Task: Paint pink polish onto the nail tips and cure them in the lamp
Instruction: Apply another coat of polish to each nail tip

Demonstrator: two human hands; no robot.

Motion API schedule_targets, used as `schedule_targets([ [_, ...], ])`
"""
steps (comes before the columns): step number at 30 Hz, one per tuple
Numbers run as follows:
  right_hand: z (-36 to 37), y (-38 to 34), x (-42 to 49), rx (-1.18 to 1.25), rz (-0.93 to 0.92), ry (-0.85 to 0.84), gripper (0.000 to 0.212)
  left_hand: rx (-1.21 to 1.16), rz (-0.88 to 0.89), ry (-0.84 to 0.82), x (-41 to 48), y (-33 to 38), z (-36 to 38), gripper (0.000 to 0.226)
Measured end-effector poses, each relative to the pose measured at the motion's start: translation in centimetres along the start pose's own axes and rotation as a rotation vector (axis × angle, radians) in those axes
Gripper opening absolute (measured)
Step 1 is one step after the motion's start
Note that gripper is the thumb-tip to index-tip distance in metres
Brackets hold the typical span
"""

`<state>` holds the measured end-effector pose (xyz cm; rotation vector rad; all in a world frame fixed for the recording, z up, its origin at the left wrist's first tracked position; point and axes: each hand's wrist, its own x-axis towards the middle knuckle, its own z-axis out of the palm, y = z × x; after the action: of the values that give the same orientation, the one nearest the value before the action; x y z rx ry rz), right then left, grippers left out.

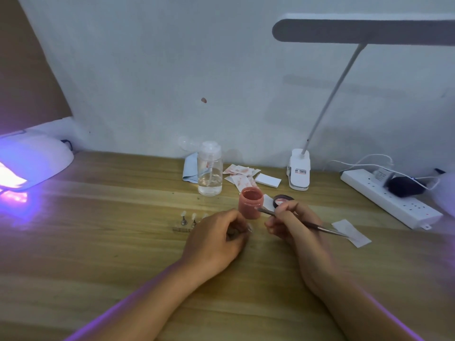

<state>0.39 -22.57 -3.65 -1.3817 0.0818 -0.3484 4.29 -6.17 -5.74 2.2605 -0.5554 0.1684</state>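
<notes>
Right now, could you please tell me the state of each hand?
Left hand: closed round a nail tip holder, mostly hidden.
Right hand: closed, holding a thin metal brush.

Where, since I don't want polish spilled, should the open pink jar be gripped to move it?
Probably round the side wall of the pink jar, below the rim, coming from its left. It stands upright with the mouth open, so fingers over the top would dip in polish. The right hand with the brush and the lid crowd its right side.
</notes>
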Motion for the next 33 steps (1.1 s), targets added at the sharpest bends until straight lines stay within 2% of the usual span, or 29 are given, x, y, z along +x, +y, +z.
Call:
schedule_targets([
  [3, 0.0, 0.1, 0.2, -0.019, -0.017, -0.027, 0.015, 0.006, -0.005, -0.002, 0.0, -0.1, 0.0, 0.007],
  [7, 0.1, 0.2, 0.8, -0.034, -0.024, 0.022, 0.013, 0.017, -0.006, 0.004, -0.1, -0.1, 0.2, 0.007],
  [11, 0.7, 0.2, 0.8, -0.064, -0.075, -0.010, 0.013, 0.005, -0.010, 0.006, -0.3, -0.1, 0.2, 0.008],
  [14, 0.6, 0.2, 0.6, -0.021, -0.028, -0.003, 0.013, 0.016, -0.001, 0.009, -0.4, -0.1, 0.3, 0.009],
  [18, 0.1, -0.1, 0.5, 0.182, 0.094, 0.067, 0.009, 0.024, -0.006, -0.008, -0.4, 0.0, 0.2, 0.009],
  [22, -0.1, -0.3, 0.4, 0.207, 0.162, 0.042, 0.009, 0.006, 0.004, -0.024, -0.4, -0.1, 0.2, 0.016],
  [25, -0.4, -0.1, 0.0, 0.191, 0.128, -0.011, 0.007, -0.004, -0.005, -0.016, -0.3, -0.3, 0.3, 0.016],
  [29, -0.9, -0.1, -1.2, 0.150, 0.018, -0.080, 0.023, 0.006, -0.010, -0.020, -0.2, -0.5, 0.4, 0.011],
  [33, -0.8, -0.1, -1.6, -0.035, -0.051, -0.041, 0.016, -0.006, 0.005, -0.027, 0.0, -0.5, 0.5, 0.010],
])
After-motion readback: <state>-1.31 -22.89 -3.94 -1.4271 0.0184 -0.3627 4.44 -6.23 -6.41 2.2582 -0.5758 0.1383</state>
